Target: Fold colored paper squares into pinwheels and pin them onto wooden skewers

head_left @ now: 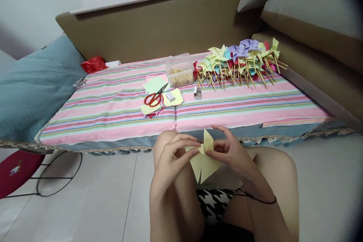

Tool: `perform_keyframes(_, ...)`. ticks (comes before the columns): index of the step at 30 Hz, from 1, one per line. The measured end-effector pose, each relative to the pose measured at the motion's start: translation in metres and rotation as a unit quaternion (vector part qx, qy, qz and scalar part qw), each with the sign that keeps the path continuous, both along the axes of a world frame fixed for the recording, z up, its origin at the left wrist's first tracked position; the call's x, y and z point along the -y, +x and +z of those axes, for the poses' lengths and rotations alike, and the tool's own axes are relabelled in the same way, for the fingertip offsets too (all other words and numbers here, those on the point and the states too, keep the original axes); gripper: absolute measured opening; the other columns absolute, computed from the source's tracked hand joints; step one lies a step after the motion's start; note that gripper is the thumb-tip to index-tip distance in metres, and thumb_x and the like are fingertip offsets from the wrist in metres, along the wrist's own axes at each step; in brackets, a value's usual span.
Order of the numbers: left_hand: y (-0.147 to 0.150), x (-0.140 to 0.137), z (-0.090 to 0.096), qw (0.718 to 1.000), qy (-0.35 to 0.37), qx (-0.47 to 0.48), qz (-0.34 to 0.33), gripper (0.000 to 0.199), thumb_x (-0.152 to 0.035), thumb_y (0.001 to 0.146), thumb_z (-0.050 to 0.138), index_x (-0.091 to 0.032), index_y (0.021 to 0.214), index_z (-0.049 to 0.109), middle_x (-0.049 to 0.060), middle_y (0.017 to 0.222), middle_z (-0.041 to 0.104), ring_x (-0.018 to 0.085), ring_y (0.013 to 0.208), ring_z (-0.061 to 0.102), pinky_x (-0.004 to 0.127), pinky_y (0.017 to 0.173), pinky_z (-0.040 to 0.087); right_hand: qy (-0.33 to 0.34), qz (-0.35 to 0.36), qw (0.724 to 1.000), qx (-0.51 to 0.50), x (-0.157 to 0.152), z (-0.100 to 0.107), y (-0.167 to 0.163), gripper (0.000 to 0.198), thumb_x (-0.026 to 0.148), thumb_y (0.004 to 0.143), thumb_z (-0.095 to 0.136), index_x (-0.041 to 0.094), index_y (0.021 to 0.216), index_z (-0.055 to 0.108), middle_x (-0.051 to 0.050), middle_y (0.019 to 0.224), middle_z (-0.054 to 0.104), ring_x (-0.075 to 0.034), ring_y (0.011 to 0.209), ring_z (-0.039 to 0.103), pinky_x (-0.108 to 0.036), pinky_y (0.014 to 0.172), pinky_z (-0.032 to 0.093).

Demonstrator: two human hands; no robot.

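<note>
A pale yellow sheet of paper (208, 166), slit from its corners, is held up over my lap. My left hand (181, 153) pinches one folded corner of it between thumb and fingers. On the other side, my right hand (229, 153) grips the paper near its middle with thumb and fingers, the index finger raised. One pointed flap stands upright between the hands. Beyond them on the striped cloth lie red-handled scissors (154, 98), resting on stacks of coloured paper (178, 96) with a small white box (170, 97) on top.
A clear plastic box (181, 81) holds thin wooden sticks. Right of it lies a pile of finished paper pinwheels (238, 60) on sticks. A small grey box (197, 93) sits in front. At the left are a blue cushion (39, 87), a red bag (94, 64) and a red stool (21, 172).
</note>
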State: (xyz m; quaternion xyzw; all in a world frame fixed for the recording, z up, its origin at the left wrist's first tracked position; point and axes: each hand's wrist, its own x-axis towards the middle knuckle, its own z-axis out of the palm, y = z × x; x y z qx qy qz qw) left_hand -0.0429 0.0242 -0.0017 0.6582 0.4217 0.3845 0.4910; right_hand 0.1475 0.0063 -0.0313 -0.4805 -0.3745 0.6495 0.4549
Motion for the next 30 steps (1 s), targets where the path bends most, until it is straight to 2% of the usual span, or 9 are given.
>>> perform_keyframes(2,0.000,0.000,0.002,1.000,-0.001,0.008,-0.012,0.013,-0.027,0.080,0.066,-0.025,0.089,0.075,0.007,0.106,0.066,0.021,0.104,0.059,0.032,0.089,0.047,0.003,-0.008,1.000,-0.021,0.000,0.003,0.000,0.080,0.025,0.064,0.078,0.025,0.129,0.031,0.004,0.070,0.068,-0.014,0.063,0.063,-0.025,0.059,0.046)
perform_keyframes(6,0.006,0.000,0.004,0.999,0.010,0.031,-0.011,0.009,-0.025,0.077,0.069,-0.024,0.085,0.075,0.006,0.100,0.067,0.020,0.099,0.061,0.031,0.087,0.049,0.002,-0.005,0.999,-0.031,0.002,0.008,0.000,0.082,0.026,0.063,0.079,0.025,0.130,0.031,0.003,0.071,0.068,-0.015,0.064,0.063,-0.026,0.060,0.047)
perform_keyframes(9,0.010,0.000,0.006,1.000,0.013,0.021,-0.003,0.018,-0.023,0.071,0.074,-0.022,0.089,0.072,0.005,0.097,0.070,0.020,0.096,0.062,0.032,0.086,0.049,0.008,0.004,1.000,-0.030,0.003,0.011,0.000,0.083,0.027,0.063,0.079,0.024,0.131,0.031,0.002,0.071,0.068,-0.015,0.064,0.063,-0.025,0.060,0.047)
perform_keyframes(15,0.013,0.003,0.005,0.999,-0.046,-0.006,0.007,0.022,-0.027,0.070,0.075,-0.024,0.092,0.072,0.004,0.093,0.072,0.023,0.091,0.065,0.034,0.082,0.050,0.013,0.011,1.000,-0.024,0.006,0.015,0.002,0.083,0.028,0.065,0.078,0.025,0.133,0.031,0.002,0.073,0.069,-0.015,0.065,0.063,-0.025,0.060,0.045)
perform_keyframes(22,0.015,0.002,0.000,0.998,-0.063,-0.020,0.025,0.021,-0.031,0.068,0.076,-0.023,0.087,0.071,0.004,0.085,0.072,0.023,0.084,0.065,0.032,0.073,0.050,0.017,0.017,1.000,-0.001,0.007,0.013,0.001,0.083,0.027,0.067,0.077,0.026,0.134,0.029,0.002,0.074,0.069,-0.015,0.067,0.064,-0.027,0.064,0.048)
perform_keyframes(30,0.018,0.003,0.000,0.992,-0.093,-0.032,0.078,0.023,-0.031,0.064,0.078,-0.021,0.081,0.067,0.003,0.082,0.070,0.020,0.076,0.064,0.027,0.062,0.047,0.024,0.019,1.000,0.005,0.007,0.012,-0.001,0.081,0.026,0.069,0.075,0.027,0.135,0.028,0.004,0.072,0.068,-0.014,0.067,0.064,-0.026,0.062,0.048)
